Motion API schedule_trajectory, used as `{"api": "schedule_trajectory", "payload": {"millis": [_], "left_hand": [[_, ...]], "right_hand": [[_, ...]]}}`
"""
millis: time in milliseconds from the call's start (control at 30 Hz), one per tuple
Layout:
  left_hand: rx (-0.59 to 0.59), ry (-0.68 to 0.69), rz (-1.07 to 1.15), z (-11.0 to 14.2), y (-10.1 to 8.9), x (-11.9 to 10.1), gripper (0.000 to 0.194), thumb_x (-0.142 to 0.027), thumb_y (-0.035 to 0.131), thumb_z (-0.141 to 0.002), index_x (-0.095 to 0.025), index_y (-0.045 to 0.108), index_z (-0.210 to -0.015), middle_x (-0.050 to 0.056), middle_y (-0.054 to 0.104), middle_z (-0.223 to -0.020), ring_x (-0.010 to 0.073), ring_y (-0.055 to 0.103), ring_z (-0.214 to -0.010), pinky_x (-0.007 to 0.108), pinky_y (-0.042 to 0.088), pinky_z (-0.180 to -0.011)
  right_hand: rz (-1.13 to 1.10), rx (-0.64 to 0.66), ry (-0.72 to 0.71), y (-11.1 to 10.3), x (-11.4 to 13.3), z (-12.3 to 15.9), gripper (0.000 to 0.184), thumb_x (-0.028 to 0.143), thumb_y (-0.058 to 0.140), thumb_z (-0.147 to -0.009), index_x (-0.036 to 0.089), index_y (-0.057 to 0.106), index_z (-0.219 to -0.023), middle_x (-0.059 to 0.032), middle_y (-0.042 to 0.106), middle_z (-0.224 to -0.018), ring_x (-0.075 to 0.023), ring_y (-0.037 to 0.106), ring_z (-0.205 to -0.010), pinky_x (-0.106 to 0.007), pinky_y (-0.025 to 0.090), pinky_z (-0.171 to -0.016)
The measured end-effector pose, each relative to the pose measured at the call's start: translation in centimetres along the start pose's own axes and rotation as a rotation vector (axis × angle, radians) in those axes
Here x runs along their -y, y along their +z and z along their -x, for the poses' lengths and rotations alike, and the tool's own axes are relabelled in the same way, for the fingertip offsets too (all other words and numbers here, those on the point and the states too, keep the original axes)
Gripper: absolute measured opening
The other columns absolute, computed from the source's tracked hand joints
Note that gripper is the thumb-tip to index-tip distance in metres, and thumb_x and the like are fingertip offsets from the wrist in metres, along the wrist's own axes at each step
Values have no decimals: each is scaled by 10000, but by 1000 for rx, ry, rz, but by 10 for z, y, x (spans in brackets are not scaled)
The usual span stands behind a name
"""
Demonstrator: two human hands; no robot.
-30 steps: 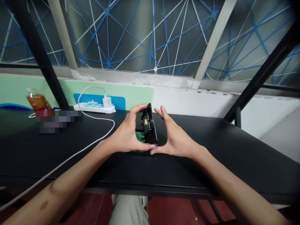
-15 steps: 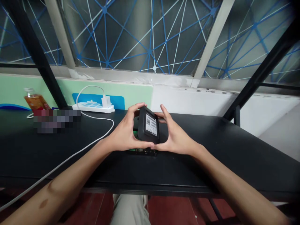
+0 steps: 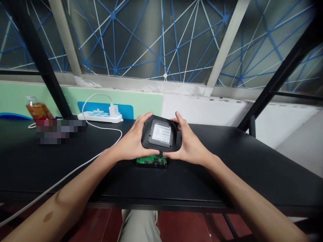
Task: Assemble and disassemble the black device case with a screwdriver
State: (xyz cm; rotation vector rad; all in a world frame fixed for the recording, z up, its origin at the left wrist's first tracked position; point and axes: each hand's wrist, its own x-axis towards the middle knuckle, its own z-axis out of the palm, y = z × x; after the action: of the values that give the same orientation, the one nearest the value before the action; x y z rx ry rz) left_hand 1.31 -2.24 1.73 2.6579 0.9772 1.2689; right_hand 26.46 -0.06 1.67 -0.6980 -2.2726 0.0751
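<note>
A black plastic device cover [image 3: 146, 137] with rounded corners is held up between my two hands, its face with a white printed label [image 3: 161, 134] tilted towards me. My left hand [image 3: 132, 139] grips its left edge, thumb along the near side. On the right edge my right hand [image 3: 188, 141] holds it, the thumb also at the near side and some fingers hidden behind. Below the cover, on the table, lies a green circuit board [image 3: 148, 160] in a black tray-like base. The cover hides the board's far part.
On the black table [image 3: 214, 181], a white cable [image 3: 75, 171] runs left of my hands to a charger in a white power strip [image 3: 97, 116]. A bottle of orange drink [image 3: 39, 109] and a blurred-out item [image 3: 59, 131] stand at the left. Black frame posts rise at both sides.
The cover has turned from a steep sideways tilt so that its labelled face looks more towards me. More of the green circuit board shows beneath it.
</note>
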Motion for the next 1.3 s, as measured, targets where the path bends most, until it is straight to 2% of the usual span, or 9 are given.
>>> {"api": "schedule_trajectory", "payload": {"millis": [267, 700, 833, 933, 1133, 1300], "left_hand": [[70, 22, -61, 2, 0, 3, 1219, -528, 857, -625, -271, 86, -1533, 190, 246, -1530, 419, 280, -1426, 625, 319, -1147], [134, 13, -106, 2, -1, -1, 1207, -544, 834, -645, -296, 61, -1538, 162, 245, -1529, 406, 262, -1426, 612, 315, -1148], [146, -5, -90, 2, -2, -3, 1194, -545, 836, -631, -282, 99, -1532, 159, 280, -1505, 403, 282, -1409, 593, 312, -1149], [192, -79, -52, 1, -6, -6, 1194, -547, 837, -615, -250, 121, -1524, 175, 306, -1478, 401, 318, -1383, 581, 339, -1124], [387, -365, 53, -1, -23, -21, 1207, -558, 831, -598, -270, 110, -1522, 178, 356, -1435, 390, 413, -1314, 559, 421, -1034], [548, -403, -7, -3, -31, -27, 1164, -589, 781, -625, -260, 107, -1515, 176, 339, -1476, 410, 390, -1335, 534, 422, -1015]], "right_hand": [[50, 55, -38, -3, 1, 0, 1315, 487, 812, -618, 230, -62, -1567, -186, 373, -1476, -366, 369, -1386, -596, 340, -1147], [71, 65, -57, -4, 4, -1, 1290, 464, 809, -634, 216, -46, -1568, -180, 367, -1490, -347, 376, -1382, -560, 353, -1147], [53, 80, -37, -4, 3, 0, 1300, 464, 815, -626, 219, -46, -1570, -168, 372, -1496, -344, 377, -1377, -543, 358, -1146], [-19, 125, 27, -3, 3, 1, 1317, 476, 823, -615, 243, -53, -1570, -155, 389, -1494, -344, 393, -1367, -543, 382, -1123], [-176, 233, 177, 1, 10, 4, 1306, 573, 800, -627, 266, -50, -1570, -155, 459, -1441, -334, 469, -1320, -554, 377, -1117], [-203, 365, 269, 4, 16, 5, 1313, 625, 772, -636, 231, -62, -1571, -160, 431, -1466, -311, 446, -1354, -521, 349, -1159]]}}
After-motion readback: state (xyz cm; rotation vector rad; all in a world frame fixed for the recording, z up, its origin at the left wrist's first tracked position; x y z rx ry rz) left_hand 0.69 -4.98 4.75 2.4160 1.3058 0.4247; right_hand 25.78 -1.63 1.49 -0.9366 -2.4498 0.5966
